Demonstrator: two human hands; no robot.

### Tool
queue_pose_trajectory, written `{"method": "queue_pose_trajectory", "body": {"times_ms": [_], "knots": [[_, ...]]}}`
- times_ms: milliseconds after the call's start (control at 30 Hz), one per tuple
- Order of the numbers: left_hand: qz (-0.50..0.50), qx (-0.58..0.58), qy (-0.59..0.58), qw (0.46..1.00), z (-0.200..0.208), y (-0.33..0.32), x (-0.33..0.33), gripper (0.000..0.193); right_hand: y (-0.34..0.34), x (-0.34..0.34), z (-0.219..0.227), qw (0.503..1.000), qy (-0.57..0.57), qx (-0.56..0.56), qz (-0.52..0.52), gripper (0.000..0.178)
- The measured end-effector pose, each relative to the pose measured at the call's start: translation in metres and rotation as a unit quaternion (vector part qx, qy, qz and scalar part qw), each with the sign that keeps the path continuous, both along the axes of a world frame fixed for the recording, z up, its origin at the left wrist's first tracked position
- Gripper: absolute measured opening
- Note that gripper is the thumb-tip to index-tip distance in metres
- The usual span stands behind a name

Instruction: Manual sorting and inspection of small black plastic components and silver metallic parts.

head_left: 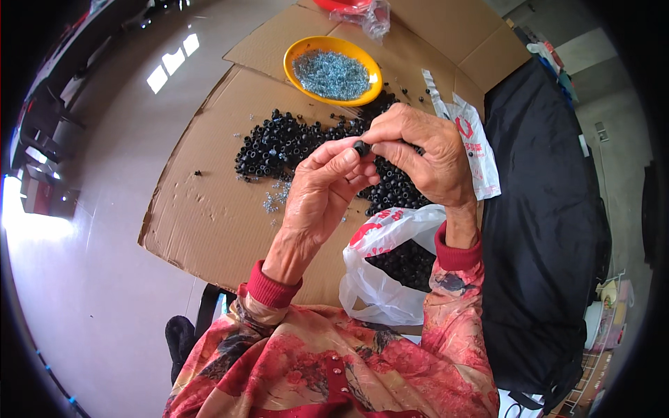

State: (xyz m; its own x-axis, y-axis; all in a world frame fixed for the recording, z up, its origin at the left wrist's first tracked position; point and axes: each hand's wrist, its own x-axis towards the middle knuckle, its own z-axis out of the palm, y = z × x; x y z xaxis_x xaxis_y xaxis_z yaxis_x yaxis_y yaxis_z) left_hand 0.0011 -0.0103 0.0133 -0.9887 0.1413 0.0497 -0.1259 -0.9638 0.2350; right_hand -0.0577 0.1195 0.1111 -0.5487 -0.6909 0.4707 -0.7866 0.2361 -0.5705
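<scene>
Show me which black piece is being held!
The black piece pinched by the left hand; heaps of others lie on cardboard and inside the white bag.

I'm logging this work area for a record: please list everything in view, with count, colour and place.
Held part: one, black, centre
Black parts: many, black, heaped on brown cardboard
Bowl: one, yellow, beyond the heap
Small pieces: many, pale blue, in the bowl, some scattered by the heap
Open bag: one, white with red print, near the body, black parts inside
Flat bag: one, white with red print, right of the heap
Red object: one, red, top edge, clear plastic beside it
Fabric: black, right
Floor: grey, left
Rim clutter: mixed, uncountable
Sleeves: two, floral, red cuffs, below
Left hand: one, bare, pinching the held part
Right hand: one, bare, fingertips close by
</scene>
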Motion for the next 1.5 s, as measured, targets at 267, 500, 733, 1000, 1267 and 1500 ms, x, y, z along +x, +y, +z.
{"method": "queue_pose_trajectory", "body": {"times_ms": [267,500,733,1000,1267,1500], "knots": [[-0.01,-0.005,0.03,0.999,0.001,0.004,0.001,0.021,0.007,0.003,0.0,1.0,-0.014,-0.014,-0.007,0.009],[-0.002,-0.013,0.017,1.0,0.0,0.003,0.005,0.02,0.008,0.006,-0.009,0.998,-0.052,-0.042,-0.017,0.01],[0.005,-0.023,0.017,1.0,-0.003,0.003,0.002,0.02,0.01,0.006,-0.012,0.991,-0.118,-0.062,-0.012,0.009],[0.01,-0.03,0.027,0.999,-0.003,0.003,0.0,0.021,0.012,0.0,-0.013,0.988,-0.14,-0.068,0.001,0.009],[0.007,-0.029,0.022,0.999,-0.005,0.004,-0.003,0.02,0.01,0.0,-0.008,0.996,-0.085,-0.038,-0.007,0.01],[0.008,-0.031,0.01,0.999,-0.005,0.005,0.004,0.02,0.011,0.004,-0.009,0.99,-0.133,-0.052,0.005,0.007]]}}
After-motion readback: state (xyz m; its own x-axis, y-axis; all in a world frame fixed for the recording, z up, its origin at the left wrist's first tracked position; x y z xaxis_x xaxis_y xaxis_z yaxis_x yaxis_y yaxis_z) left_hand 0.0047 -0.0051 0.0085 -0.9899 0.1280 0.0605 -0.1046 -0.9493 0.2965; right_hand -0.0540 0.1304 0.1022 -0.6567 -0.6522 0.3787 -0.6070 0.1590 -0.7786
